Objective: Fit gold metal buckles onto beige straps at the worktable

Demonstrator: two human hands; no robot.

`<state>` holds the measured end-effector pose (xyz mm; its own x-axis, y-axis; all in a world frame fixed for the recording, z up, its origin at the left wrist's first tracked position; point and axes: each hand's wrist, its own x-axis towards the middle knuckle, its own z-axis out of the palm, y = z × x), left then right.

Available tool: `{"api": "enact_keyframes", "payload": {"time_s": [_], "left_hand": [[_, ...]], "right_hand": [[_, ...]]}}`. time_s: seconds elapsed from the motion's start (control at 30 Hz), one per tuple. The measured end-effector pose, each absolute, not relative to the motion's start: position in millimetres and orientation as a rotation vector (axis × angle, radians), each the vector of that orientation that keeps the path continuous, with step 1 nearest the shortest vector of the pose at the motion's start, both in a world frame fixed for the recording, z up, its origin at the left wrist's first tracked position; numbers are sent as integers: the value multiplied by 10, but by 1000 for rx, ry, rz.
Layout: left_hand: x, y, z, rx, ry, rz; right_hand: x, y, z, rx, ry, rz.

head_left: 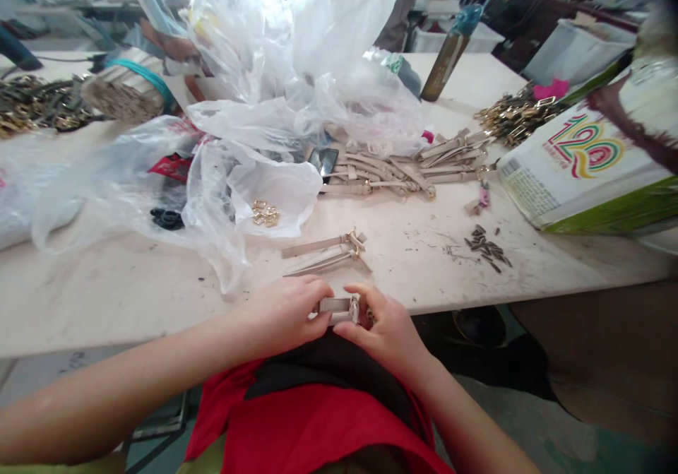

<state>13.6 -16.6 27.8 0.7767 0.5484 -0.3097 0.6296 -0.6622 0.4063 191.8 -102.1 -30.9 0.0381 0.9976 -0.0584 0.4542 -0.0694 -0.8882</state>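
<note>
At the near edge of the table [174,311], in the head view, I am seeing the beige strap [343,317] lying crosswise between both hands. My left hand [296,313] is pinching its left end; my right hand [393,329] is cupping the right, thumb and forefinger parting, its hidden grip I cannot tell. Neither is clearly nearer.

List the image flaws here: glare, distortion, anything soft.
Head view: glare washes out the top of the plastic bag; head view: the carton looks stretched towards the dark upper right corner; head view: fine detail is soft on the beige strap between left hand and right hand.
</note>
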Motion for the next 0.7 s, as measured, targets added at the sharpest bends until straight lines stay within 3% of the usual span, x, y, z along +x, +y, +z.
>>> {"api": "enact_keyframes", "payload": {"time_s": [0.1,0.27,0.43,0.63,0.7], "left_hand": [[99,-182,295,2471,860,-220],[104,-241,174,2478,840,-130],[235,-311,5,2508,809,-198],[175,-289,196,2543,742,-261],[109,-215,279,2550,803,-274]], "right_hand": [[1849,-997,-306,-1624,-1407,866],[1784,-1015,-376,-1490,-1106,1203],[1676,-1059,-406,-1434,-1065,1231],[1697,-1030,-381,-1358,-673,1483],[1897,-986,-340,-1258,-464,1403]]}}
